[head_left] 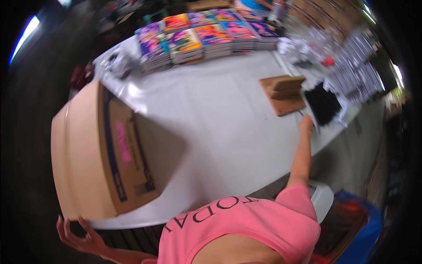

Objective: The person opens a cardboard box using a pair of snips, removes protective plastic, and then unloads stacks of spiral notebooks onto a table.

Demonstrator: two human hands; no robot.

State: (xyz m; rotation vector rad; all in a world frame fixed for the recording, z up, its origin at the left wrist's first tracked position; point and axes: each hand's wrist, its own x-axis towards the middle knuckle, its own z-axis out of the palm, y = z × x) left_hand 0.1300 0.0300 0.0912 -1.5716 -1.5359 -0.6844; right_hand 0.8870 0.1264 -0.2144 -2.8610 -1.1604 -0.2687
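My left hand (79, 237) is at the lower left, fingers apart and curved, beside the near edge of a big closed cardboard box (83, 154). The box has a dark blue stripe and a pink patch on its side. My right arm stretches across the table's right side. There my right hand (307, 125) looks closed, with a thin dark tip showing ahead of it; blur hides what it holds. It is close to a brown wooden stand (283, 105) with an upright piece, and beside a black pad-like mass (324, 103) edged in white.
A white-covered table (220, 119) spreads before me. Stacks of colourful books (189, 42) line its far side. Crumpled clear plastic (299, 48) and bundled stacks (358, 66) sit at the right; more plastic (116, 64) lies far left. Another person's arm (261, 3) shows at the top.
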